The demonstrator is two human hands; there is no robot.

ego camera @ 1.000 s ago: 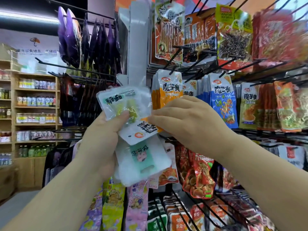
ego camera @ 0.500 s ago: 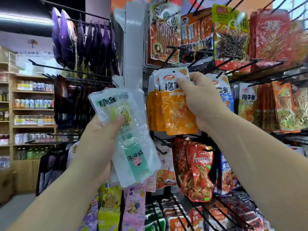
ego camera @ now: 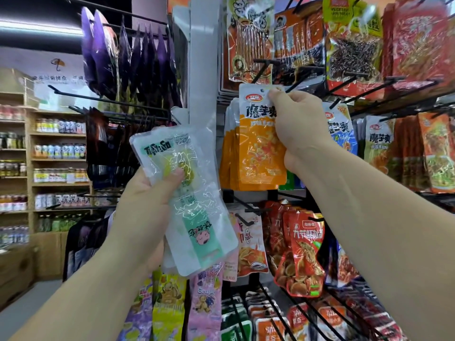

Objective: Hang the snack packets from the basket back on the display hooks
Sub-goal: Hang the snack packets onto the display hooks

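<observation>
My right hand pinches the top corner of an orange and white snack packet, holding it upright against a row of matching orange packets on a black display hook. My left hand grips a small stack of clear and white packets, thumb pressed on the front one, which bears yellow-green print above and a mint label with a cartoon face below. The stack hangs tilted in front of the white rack post. No basket is in view.
Black hooks with red, orange and blue snack packets fill the rack on the right. Purple packets hang at the upper left. Red packets hang below my right arm. Wooden shelves with bottles stand far left.
My right hand took the orange packet from the stack in my left hand and raised it up to the row of orange packets. My left hand stayed near the same place with the remaining stack.
</observation>
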